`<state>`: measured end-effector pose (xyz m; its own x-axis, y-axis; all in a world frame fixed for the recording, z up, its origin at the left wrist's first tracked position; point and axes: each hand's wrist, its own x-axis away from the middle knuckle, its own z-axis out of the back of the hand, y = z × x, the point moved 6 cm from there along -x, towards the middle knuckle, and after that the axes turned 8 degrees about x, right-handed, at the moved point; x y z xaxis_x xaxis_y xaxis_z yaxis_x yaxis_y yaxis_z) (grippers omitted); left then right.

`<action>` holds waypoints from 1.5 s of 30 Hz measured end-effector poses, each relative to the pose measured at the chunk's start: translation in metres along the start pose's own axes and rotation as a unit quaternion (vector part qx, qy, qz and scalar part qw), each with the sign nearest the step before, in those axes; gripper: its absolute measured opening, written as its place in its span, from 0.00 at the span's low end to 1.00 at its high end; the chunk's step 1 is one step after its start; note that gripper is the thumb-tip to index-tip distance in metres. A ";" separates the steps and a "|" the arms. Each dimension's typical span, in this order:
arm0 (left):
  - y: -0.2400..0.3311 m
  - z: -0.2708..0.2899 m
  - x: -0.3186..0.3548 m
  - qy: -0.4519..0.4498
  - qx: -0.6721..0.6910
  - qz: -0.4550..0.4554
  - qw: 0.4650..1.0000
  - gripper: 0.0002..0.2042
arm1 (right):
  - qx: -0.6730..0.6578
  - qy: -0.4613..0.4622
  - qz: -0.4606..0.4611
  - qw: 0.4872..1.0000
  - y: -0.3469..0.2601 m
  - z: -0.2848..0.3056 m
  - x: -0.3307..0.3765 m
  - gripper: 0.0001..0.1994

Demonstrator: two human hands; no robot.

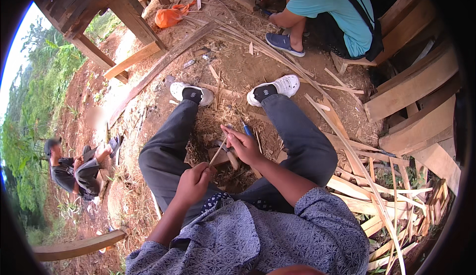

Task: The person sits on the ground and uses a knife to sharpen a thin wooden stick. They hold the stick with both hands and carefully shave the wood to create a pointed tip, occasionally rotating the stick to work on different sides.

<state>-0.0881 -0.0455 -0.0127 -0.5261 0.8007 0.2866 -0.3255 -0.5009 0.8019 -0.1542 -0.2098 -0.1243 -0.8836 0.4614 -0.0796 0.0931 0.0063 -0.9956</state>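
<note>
My left hand (194,182) is closed around the lower end of a thin wooden stick (217,153), just above my lap. The stick slants up and away to my right hand (244,147), whose fingers are fairly straight and pressed along its upper end. Beneath my hands, on the ground between my legs, lies a tool with a wooden handle (231,159); its kind is partly hidden. Just beyond my right hand is a slim tool with a blue handle (246,128).
Long wood strips (354,156) and a heap of split slats (391,200) lie to the right, beside stacked curved boards (416,91). A person in a turquoise shirt (329,7) sits at far right, another person (74,171) at left. An orange bag (171,16) lies near a wooden frame (119,17).
</note>
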 end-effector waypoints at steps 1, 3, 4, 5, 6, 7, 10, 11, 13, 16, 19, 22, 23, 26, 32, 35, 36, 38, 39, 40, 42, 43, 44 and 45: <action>0.004 0.005 0.003 0.029 -0.027 -0.034 0.999 0.10 | 0.011 -0.019 0.002 1.000 -0.008 -0.010 0.005 0.21; 0.009 0.007 0.004 0.071 -0.081 -0.105 0.989 0.09 | 0.024 -0.030 0.001 0.999 -0.023 -0.024 0.024 0.21; 0.008 0.008 0.008 0.072 -0.080 -0.111 0.988 0.10 | 0.015 -0.036 0.000 0.999 -0.033 -0.038 0.035 0.21; 0.007 0.010 0.012 0.071 -0.080 -0.117 0.987 0.10 | 0.007 -0.040 -0.002 0.999 -0.040 -0.047 0.041 0.21; 0.007 0.011 0.012 0.068 -0.073 -0.130 0.986 0.11 | 0.025 -0.062 -0.014 0.998 -0.035 -0.043 0.041 0.21; 0.007 0.014 0.019 0.061 -0.040 -0.111 0.991 0.11 | 0.024 -0.012 -0.006 1.000 -0.031 -0.034 0.037 0.21; 0.006 0.026 0.034 0.040 0.047 -0.067 0.996 0.10 | 0.036 0.069 0.006 0.997 -0.038 -0.021 0.021 0.21; 0.003 0.027 0.036 0.036 0.070 -0.064 0.995 0.10 | 0.050 0.050 0.002 0.998 -0.044 -0.026 0.023 0.20; -0.001 0.027 0.037 0.026 0.102 -0.076 0.992 0.09 | 0.087 -0.013 0.050 0.995 -0.058 -0.058 0.038 0.20; -0.011 0.028 0.035 0.021 0.139 -0.098 0.985 0.09 | 0.092 -0.051 0.045 0.993 -0.067 -0.067 0.040 0.20; -0.022 0.033 0.038 0.015 0.187 -0.089 0.978 0.09 | 0.069 0.040 0.009 0.997 -0.066 -0.048 0.015 0.21; -0.027 0.044 0.038 0.029 0.212 -0.101 0.972 0.08 | 0.108 -0.002 0.048 0.993 -0.084 -0.083 0.020 0.20; -0.033 0.045 0.034 0.045 0.223 -0.116 0.967 0.08 | 0.140 -0.042 0.061 0.987 -0.088 -0.093 0.023 0.20; -0.034 0.053 0.033 0.052 0.257 -0.119 0.958 0.08 | 0.215 -0.116 0.085 0.966 -0.101 -0.097 0.012 0.19; -0.020 0.076 0.036 0.017 0.274 -0.114 0.955 0.09 | 0.185 -0.045 0.057 0.980 -0.131 -0.085 -0.019 0.20; -0.017 0.084 0.028 0.014 0.290 -0.141 0.946 0.09 | 0.266 -0.121 0.105 0.951 -0.152 -0.110 -0.009 0.19; -0.010 0.087 0.030 0.011 0.301 -0.137 0.944 0.09 | 0.295 -0.118 0.114 0.941 -0.160 -0.103 -0.018 0.19; -0.009 0.091 0.029 0.016 0.324 -0.144 0.935 0.09 | 0.333 -0.079 0.086 0.936 -0.167 -0.084 -0.046 0.19; -0.009 0.095 0.028 0.016 0.340 -0.149 0.928 0.10 | 0.340 -0.042 0.049 0.938 -0.172 -0.072 -0.062 0.19; -0.008 0.099 0.027 0.016 0.356 -0.153 0.922 0.10 | 0.346 -0.020 0.056 0.937 -0.180 -0.069 -0.072 0.19; -0.007 0.105 0.023 0.017 0.378 -0.157 0.912 0.10 | 0.351 -0.072 0.053 0.932 -0.191 -0.087 -0.070 0.19; -0.006 0.107 0.021 0.019 0.384 -0.156 0.910 0.10 | 0.355 -0.099 0.052 0.928 -0.199 -0.097 -0.069 0.19; -0.005 0.109 0.018 0.022 0.390 -0.156 0.907 0.10 | 0.351 -0.129 0.104 0.922 -0.198 -0.107 -0.066 0.18; -0.003 0.112 0.016 0.024 0.387 -0.155 0.908 0.10 | 0.347 -0.155 0.156 0.912 -0.202 -0.113 -0.065 0.18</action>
<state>-0.0076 0.0056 0.0478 -0.5437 0.8389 -0.0249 0.1765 0.1432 0.9738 -0.0640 -0.1410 0.0874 -0.9609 0.0712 -0.2677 0.1445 -0.6955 -0.7038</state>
